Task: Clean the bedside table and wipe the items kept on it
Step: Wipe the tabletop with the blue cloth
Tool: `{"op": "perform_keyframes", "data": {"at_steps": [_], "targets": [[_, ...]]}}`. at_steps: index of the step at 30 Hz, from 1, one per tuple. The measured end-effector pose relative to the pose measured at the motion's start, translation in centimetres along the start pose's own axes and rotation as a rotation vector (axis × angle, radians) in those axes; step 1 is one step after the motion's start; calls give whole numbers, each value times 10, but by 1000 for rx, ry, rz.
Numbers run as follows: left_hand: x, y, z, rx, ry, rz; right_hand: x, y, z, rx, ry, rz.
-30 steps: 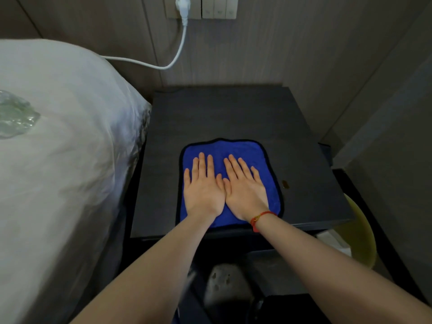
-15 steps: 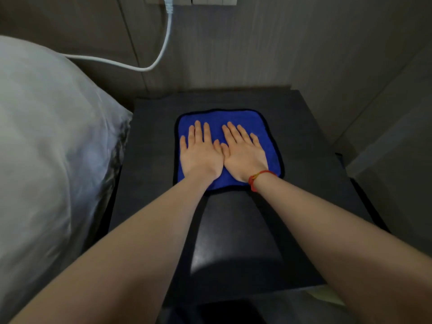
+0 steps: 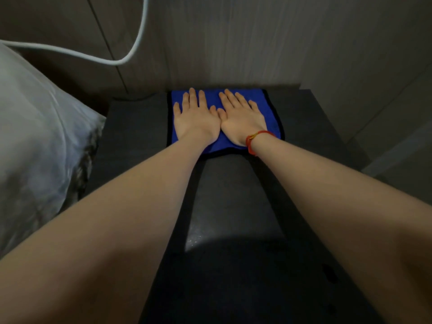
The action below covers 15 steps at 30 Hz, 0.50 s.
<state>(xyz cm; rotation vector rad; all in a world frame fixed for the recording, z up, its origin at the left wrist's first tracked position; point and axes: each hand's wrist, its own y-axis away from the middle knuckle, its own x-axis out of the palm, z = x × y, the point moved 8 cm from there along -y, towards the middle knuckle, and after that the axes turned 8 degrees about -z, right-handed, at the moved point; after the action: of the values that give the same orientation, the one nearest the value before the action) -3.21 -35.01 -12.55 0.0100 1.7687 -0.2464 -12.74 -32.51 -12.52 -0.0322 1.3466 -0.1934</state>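
Observation:
A blue cloth (image 3: 272, 113) with a black hem lies flat at the far edge of the dark bedside table (image 3: 233, 195), right against the wall. My left hand (image 3: 195, 118) presses flat on the cloth's left half, fingers straight. My right hand (image 3: 243, 119), with a red cord on its wrist, presses flat on the right half. The two hands lie side by side, thumbs touching. No other items show on the table top.
A white pillow (image 3: 39, 146) on the bed borders the table's left side. A white cable (image 3: 131, 54) hangs along the wood-panelled wall (image 3: 233, 43) behind. Another wall panel (image 3: 385, 90) closes off the right side.
Both hands have pushed the cloth away from the front edge across the table to its far edge by the wall. The view has leaned forward with them.

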Motion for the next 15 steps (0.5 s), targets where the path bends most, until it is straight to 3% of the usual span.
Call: {"op": "perform_keyframes", "data": {"at_steps": [15], "targets": [[-11, 50, -2, 35, -3, 25, -5, 48, 4, -7, -16, -2]]}}
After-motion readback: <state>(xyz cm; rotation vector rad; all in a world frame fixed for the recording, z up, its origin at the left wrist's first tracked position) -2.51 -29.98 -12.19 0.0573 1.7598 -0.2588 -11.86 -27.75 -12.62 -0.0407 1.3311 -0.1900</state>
